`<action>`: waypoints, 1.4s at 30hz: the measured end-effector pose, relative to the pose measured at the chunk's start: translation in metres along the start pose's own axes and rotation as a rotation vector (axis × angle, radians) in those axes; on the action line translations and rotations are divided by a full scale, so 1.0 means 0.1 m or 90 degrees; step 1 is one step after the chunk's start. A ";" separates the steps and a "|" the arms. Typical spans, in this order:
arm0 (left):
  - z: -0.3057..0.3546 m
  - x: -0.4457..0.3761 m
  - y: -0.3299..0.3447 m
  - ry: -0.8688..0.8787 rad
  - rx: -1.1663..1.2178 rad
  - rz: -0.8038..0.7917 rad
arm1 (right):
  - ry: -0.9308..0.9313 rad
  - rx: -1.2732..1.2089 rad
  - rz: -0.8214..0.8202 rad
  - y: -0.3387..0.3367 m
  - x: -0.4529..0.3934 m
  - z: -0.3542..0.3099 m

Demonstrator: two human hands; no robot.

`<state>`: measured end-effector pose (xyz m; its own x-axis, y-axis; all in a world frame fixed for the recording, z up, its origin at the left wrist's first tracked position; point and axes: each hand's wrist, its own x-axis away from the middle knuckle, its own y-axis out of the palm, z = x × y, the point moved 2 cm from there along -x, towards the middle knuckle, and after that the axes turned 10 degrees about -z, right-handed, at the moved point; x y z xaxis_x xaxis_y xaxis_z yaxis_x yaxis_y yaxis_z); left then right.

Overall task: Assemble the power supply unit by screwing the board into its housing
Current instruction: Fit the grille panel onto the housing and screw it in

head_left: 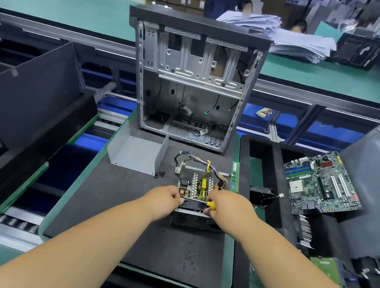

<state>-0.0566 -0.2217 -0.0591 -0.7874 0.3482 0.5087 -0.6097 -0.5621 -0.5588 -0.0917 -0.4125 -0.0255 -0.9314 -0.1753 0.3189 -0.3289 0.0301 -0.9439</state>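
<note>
Head view: PSU housing sits mid-mat on the black mat, vented side facing the person, board lying inside it with a bundle of wires running off its far end. Right hand grips a yellow-handled screwdriver, shaft lying sideways across the housing's near edge toward the left hand. Left hand fingers curled at the shaft tip over the housing's left corner, pinching the tip or a screw, can't tell which. Loose black screws on the mat just left of the board, next to a bent metal cover. Open PC case stands upright behind. RAM stick lies just right of the board. Motherboard in the black tray to the right.
</note>
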 end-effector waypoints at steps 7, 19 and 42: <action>0.01 0.00 0.02 -0.004 -0.009 0.006 | 0.025 -0.072 -0.008 0.00 -0.02 0.08; -0.16 -0.01 0.07 0.058 0.067 -0.031 | -0.026 -0.102 -0.030 0.04 0.04 0.17; 0.00 0.23 -0.24 0.205 0.228 -0.069 | -0.059 -0.050 -0.087 -0.60 0.06 0.14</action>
<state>-0.0600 -0.1998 -0.0340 -0.7438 0.6013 0.2918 -0.6644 -0.7128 -0.2247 -0.0755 -0.4290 0.0320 -0.8604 -0.2730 0.4304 -0.4651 0.0754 -0.8820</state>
